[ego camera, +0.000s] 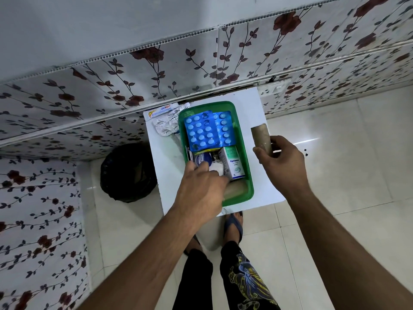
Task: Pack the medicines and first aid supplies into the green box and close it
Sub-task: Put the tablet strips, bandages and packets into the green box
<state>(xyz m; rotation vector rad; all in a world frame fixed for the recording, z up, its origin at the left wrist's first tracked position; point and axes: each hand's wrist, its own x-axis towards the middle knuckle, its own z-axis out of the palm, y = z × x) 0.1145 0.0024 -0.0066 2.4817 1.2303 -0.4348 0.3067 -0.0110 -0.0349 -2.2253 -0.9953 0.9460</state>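
The green box (pixel 249 189) stands open on a small white table (pixel 271 189). Inside lie two blue blister packs (pixel 202 130), a white and green Optibex carton (pixel 233 162), a round blue-lidded tin (pixel 203 158), a white gauze wad (pixel 218 168) and a brown roll (pixel 237 190) at the near end. My left hand (pixel 201 191) reaches into the box, its fingertips on the tin and gauze; what it holds is hidden. My right hand (pixel 282 162) grips a brown bandage roll (pixel 261 136) above the table, right of the box.
Silver foil strips (pixel 166 125) and a white sachet (pixel 159 110) lie on the table left of the box. A black bin (pixel 127 173) stands on the floor to the left. A floral-tiled wall is behind the table. My sandalled feet (pixel 233 224) are just under its near edge.
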